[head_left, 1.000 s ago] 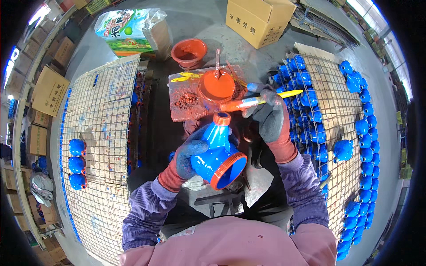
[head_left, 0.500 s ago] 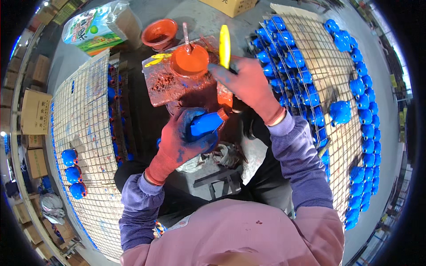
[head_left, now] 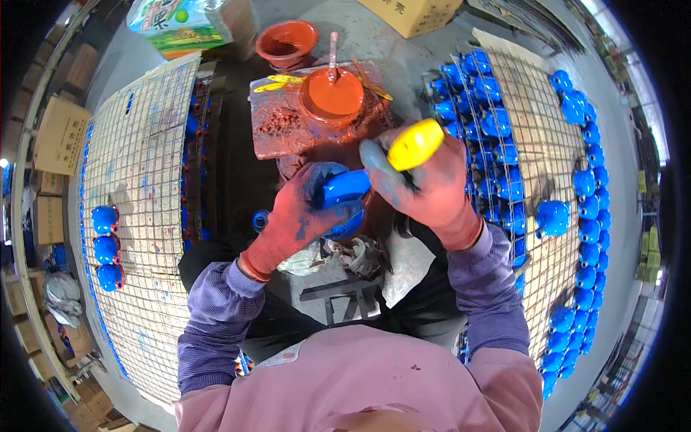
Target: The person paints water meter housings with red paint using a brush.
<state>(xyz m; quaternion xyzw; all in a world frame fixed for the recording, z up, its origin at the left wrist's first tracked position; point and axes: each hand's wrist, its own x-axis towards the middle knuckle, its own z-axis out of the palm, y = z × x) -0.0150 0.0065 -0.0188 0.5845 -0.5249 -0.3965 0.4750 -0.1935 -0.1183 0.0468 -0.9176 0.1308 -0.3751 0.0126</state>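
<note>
My left hand [head_left: 299, 219], in a red glove with blue-stained fingers, is wrapped round a glossy blue painted part [head_left: 347, 189] held over my lap. In the earlier frame this part shows a red neck; now my right hand hides that end. My right hand [head_left: 428, 191], gloved alike, is closed on a paintbrush by its yellow handle [head_left: 416, 145], which tilts up toward me. The brush's bristles are hidden behind the fingers. Beyond both hands, a bowl [head_left: 324, 122] of red paint with a stick [head_left: 332, 57] in it rests on a paint-caked board [head_left: 266, 147].
Yellow-handled tools [head_left: 284, 81] lie beside the bowl. Behind stands a red basin [head_left: 286, 47]. Wire-mesh racks flank me: the left rack [head_left: 147, 194] and the right rack [head_left: 536, 155], both with blue parts. More blue parts [head_left: 590, 230] line the far right. Cardboard boxes [head_left: 410, 16] stand at the back.
My right hand has come nearer and down, bringing the brush against or close to the part's neck end. The yellow handle has tipped from upright toward me. My view has shifted slightly.
</note>
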